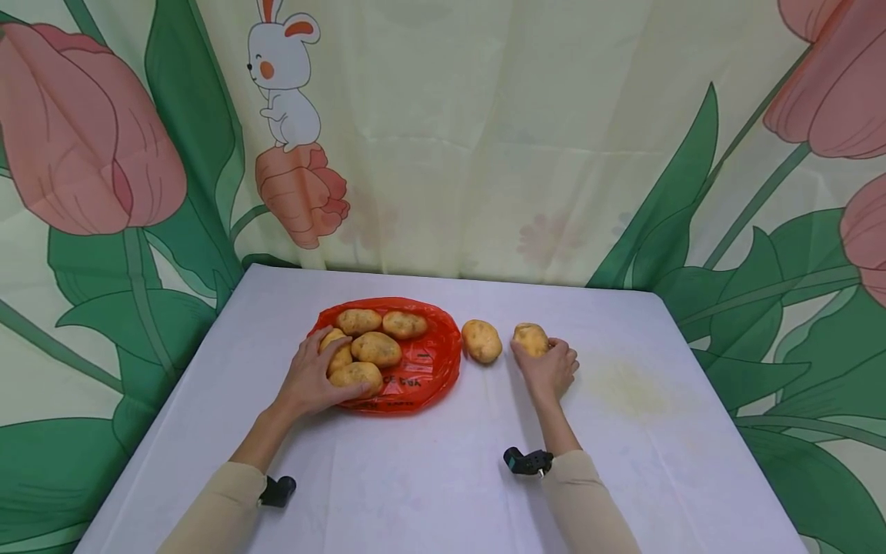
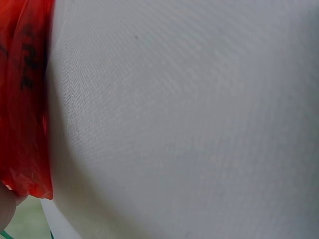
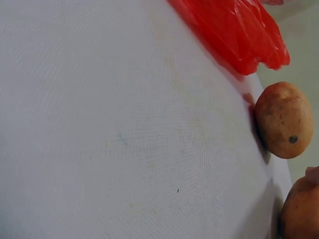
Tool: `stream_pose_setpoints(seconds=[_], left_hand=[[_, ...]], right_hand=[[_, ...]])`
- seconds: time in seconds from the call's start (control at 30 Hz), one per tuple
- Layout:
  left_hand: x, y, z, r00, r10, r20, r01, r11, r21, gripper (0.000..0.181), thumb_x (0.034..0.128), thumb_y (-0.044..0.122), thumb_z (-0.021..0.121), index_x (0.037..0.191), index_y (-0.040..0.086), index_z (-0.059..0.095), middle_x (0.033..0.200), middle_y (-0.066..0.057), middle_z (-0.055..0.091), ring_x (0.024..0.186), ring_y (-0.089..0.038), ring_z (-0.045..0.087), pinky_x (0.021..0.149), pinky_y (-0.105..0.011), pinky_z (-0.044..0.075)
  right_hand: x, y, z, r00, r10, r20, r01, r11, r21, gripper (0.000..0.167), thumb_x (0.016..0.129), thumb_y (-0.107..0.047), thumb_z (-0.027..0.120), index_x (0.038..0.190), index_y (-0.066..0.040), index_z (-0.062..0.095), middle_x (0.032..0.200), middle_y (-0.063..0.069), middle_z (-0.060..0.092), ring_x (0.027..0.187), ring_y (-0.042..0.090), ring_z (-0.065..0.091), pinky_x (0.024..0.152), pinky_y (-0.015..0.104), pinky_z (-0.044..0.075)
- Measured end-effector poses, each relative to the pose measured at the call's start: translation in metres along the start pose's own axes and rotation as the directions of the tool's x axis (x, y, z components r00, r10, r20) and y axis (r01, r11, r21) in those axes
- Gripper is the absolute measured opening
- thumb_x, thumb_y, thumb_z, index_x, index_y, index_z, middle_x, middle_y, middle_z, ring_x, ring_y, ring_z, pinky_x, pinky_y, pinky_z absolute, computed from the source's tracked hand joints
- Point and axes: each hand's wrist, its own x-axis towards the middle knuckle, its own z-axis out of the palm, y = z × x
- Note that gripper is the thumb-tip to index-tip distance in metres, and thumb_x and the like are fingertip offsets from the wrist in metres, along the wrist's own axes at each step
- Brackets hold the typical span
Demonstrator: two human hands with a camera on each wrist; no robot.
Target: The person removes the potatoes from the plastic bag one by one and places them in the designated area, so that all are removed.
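On the left of the table a red plastic bag [image 1: 428, 369] lies spread in a round shape, with several potatoes [image 1: 377, 349] on it. My left hand [image 1: 309, 382] rests at its left side, fingers spread over the left potato [image 1: 339, 355] and thumb touching the front potato [image 1: 360, 376]. To the right, my right hand [image 1: 550, 373] holds a potato [image 1: 531, 339] between thumb and fingers. Between that hand and the bag sits another potato [image 1: 481, 342], with a dark spot visible in the right wrist view. The left wrist view shows the bag's edge [image 2: 25, 109] but little of the hand.
A white cloth covers the table [image 1: 429, 485], with a faint yellowish stain [image 1: 633, 387] on the right. Behind it hangs a curtain [image 1: 477, 138] printed with tulips and a rabbit. Each wrist carries a small black camera [image 1: 527, 461].
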Motion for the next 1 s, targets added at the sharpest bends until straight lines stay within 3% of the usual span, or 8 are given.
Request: stream_pose_setpoints(seconds=[0.77,1.0], left_hand=[[-0.0011,-0.0009,-0.001,1.0,0.014,-0.002,-0.014,1.0,0.002,0.1,0.0718,0.069,0.078,0.15,0.013,0.049,0.162,-0.019,0.024,0.148,-0.042,0.02,0.115,-0.069,0.022],[-0.0044,-0.0023,-0.0073,0.996,0.054,-0.066,-0.055,0.998,-0.01,0.098,0.0737,0.063,0.08,0.152,0.014,0.046,0.165,-0.018,0.022,0.149,-0.043,0.017,0.113,-0.072,0.025]], right_hand=[[-0.0011,0.0008,0.0021,1.0,0.007,-0.006,-0.008,1.0,-0.008,0.087,0.076,-0.058,0.08,0.129,0.004,0.05,0.126,0.029,0.047,0.122,0.045,0.041,0.1,0.058,0.037],[-0.004,-0.0003,0.0014,0.997,-0.042,-0.067,0.045,0.998,0.039,0.085,0.076,-0.056,0.081,0.131,0.001,0.05,0.13,0.028,0.044,0.123,0.044,0.038,0.103,0.056,0.035]])
